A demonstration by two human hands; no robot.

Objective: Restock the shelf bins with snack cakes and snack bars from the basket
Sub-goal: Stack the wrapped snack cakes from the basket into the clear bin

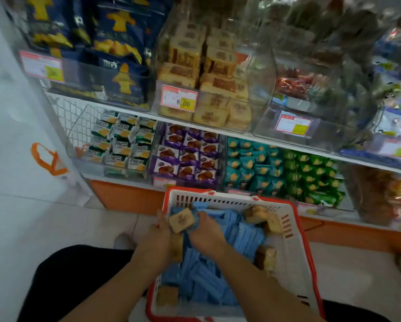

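Under blue packets (pixel 220 249), half-hidden cakes (pixel 268 256)

We see a white slatted plastic basket (pixel 290 240) with a red rim, filled with plain pale blue wrapped snack bars (pixel 220 263) and tan-and-brown wrapped snack cakes (pixel 182 220). On the white shelf (pixel 276 141), the clear bin (pixel 183 98) holds the same tan cakes behind a red, white and yellow price tag (pixel 179 98). Navy bags with yellow figures (pixel 122 54) sit at the shelf's left end. Below lie purple packets with brown cake pictures (pixel 186 152), teal packets (pixel 250 166) and green packets (pixel 313 177). The shelf base (pixel 125 196) is orange.
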